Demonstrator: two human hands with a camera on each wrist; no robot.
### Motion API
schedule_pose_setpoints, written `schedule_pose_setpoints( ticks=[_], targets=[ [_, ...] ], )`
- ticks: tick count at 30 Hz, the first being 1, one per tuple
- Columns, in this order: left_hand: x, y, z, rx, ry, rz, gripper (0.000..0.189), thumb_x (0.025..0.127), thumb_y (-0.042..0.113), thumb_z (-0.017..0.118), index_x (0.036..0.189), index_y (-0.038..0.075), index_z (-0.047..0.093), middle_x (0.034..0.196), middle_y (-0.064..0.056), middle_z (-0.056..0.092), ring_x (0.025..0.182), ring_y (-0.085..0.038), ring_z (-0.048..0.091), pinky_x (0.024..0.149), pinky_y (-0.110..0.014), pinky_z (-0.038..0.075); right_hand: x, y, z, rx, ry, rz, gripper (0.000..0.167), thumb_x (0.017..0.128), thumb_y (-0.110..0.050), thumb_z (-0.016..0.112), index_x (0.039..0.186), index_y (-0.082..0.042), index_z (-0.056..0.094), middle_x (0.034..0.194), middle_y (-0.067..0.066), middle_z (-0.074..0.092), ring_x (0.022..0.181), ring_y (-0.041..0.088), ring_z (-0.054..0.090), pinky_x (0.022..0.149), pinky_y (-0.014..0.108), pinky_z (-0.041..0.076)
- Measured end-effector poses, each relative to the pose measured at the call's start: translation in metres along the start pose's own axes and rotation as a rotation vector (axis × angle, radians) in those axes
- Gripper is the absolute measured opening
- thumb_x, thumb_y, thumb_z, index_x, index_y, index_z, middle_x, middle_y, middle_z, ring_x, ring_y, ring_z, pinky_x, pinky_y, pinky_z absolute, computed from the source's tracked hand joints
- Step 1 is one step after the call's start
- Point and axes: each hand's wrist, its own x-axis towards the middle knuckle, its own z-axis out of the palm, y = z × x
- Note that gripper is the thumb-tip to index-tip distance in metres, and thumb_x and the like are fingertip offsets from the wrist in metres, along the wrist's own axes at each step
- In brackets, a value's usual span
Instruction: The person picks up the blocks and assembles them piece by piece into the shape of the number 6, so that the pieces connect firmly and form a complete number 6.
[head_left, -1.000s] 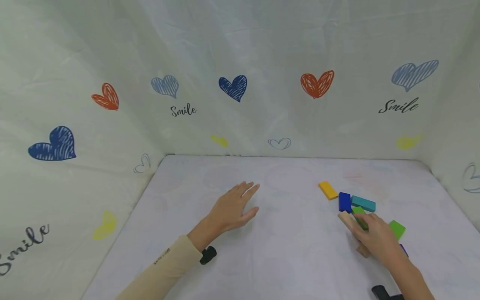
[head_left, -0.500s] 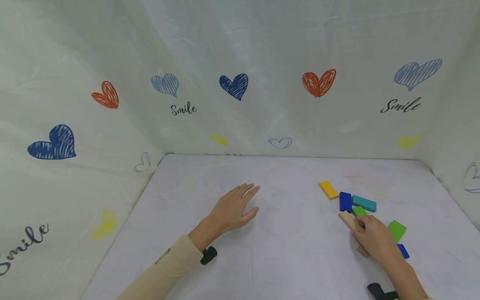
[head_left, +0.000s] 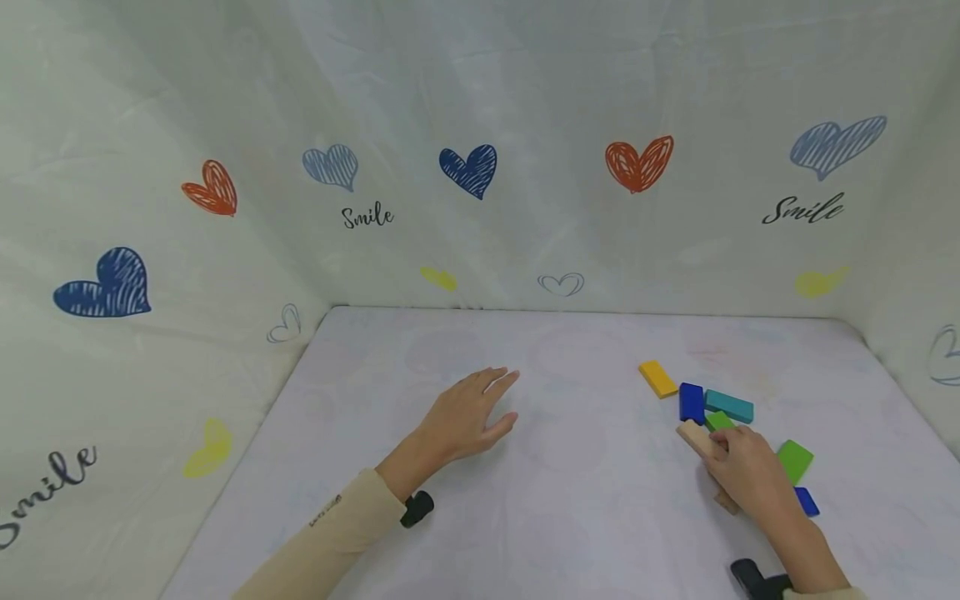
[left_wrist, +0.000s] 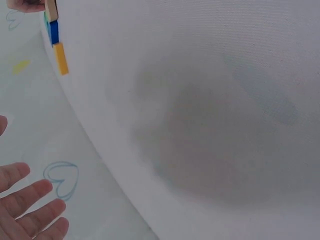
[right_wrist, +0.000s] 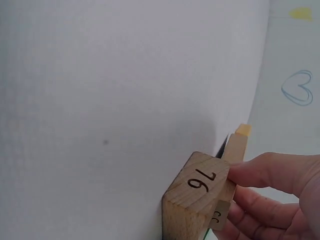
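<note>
My right hand (head_left: 753,475) pinches a long plain wooden block (head_left: 699,437) between thumb and fingers, low over the table on the right. In the right wrist view, the thumb lies along the side of that wooden block (right_wrist: 236,147). Just in front of it stands a wooden block marked 76 (right_wrist: 192,192). A green block (head_left: 720,421) shows beyond the fingertips, partly covered by the hand. My left hand (head_left: 461,418) is held above the left half of the table, fingers extended and holding nothing; its fingers (left_wrist: 32,195) appear spread in the left wrist view.
Beyond the right hand lie a dark blue block (head_left: 692,403), a teal block (head_left: 729,406) and a yellow block (head_left: 657,379). Another green block (head_left: 795,461) and another blue block (head_left: 807,502) lie to its right. A printed white curtain (head_left: 555,233) rises behind the table (head_left: 570,500).
My right fingers have drawn in toward the thumb onto the plain wooden block, covering more of the nearby green block. The blue block by the wrist shows more. The left hand stays still.
</note>
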Motion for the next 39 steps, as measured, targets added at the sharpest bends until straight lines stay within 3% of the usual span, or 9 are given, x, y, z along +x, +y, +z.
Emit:
schedule_pose_setpoints(
  ticks=[7,15,22,29,35,39],
  targets=[
    [0.0,0.0,-0.002,0.004,-0.011,-0.015,0.051,0.091,0.039,0.052,0.137,0.015,0.047,0.132,-0.006,0.054,0.119,-0.022,0.053,0.096,-0.036,0.045,-0.003,-0.006,-0.002,0.016,0.068,-0.058,0.039,0.08,-0.007,0.06,0.112,0.015,0.055,0.107,0.033,0.052,0.095,0.044,0.051,0.082,0.057,0.044],
    [-0.001,0.001,-0.005,-0.008,-0.003,-0.011,0.051,0.091,0.038,0.054,0.135,0.013,0.048,0.13,-0.007,0.055,0.118,-0.024,0.054,0.095,-0.036,0.046,-0.002,-0.02,-0.003,0.062,0.163,-0.14,0.035,0.08,-0.006,0.064,0.11,0.011,0.058,0.108,0.032,0.053,0.098,0.044,0.049,0.083,0.059,0.042],
    [-0.001,-0.001,-0.002,-0.014,-0.001,-0.016,0.051,0.091,0.038,0.054,0.135,0.013,0.048,0.129,-0.007,0.056,0.118,-0.023,0.054,0.094,-0.036,0.047,0.007,-0.035,-0.005,0.144,0.17,-0.178,0.032,0.08,-0.001,0.061,0.11,0.01,0.058,0.107,0.029,0.052,0.102,0.044,0.045,0.086,0.059,0.041],
    [-0.001,-0.004,0.002,-0.029,0.005,-0.022,0.05,0.091,0.036,0.054,0.134,0.012,0.049,0.128,-0.007,0.056,0.117,-0.022,0.055,0.093,-0.035,0.047,0.018,-0.055,-0.008,0.153,0.153,-0.203,0.029,0.078,-0.001,0.064,0.106,0.008,0.06,0.101,0.028,0.053,0.093,0.039,0.047,0.078,0.05,0.044],
    [0.0,-0.005,0.005,-0.039,-0.026,-0.046,0.05,0.092,0.038,0.051,0.136,0.013,0.048,0.129,-0.007,0.055,0.117,-0.022,0.054,0.094,-0.035,0.046,0.028,-0.074,-0.007,0.157,0.111,-0.19,0.028,0.08,-0.003,0.063,0.108,0.004,0.061,0.105,0.027,0.052,0.098,0.04,0.045,0.08,0.049,0.045],
    [0.001,-0.006,0.007,-0.044,-0.053,-0.074,0.051,0.093,0.039,0.05,0.137,0.014,0.046,0.131,-0.007,0.055,0.118,-0.022,0.053,0.096,-0.035,0.045,0.036,-0.083,-0.004,0.162,0.126,-0.223,0.026,0.078,-0.003,0.064,0.104,0.001,0.063,0.106,0.027,0.053,0.098,0.042,0.045,0.078,0.049,0.043]
  ],
)
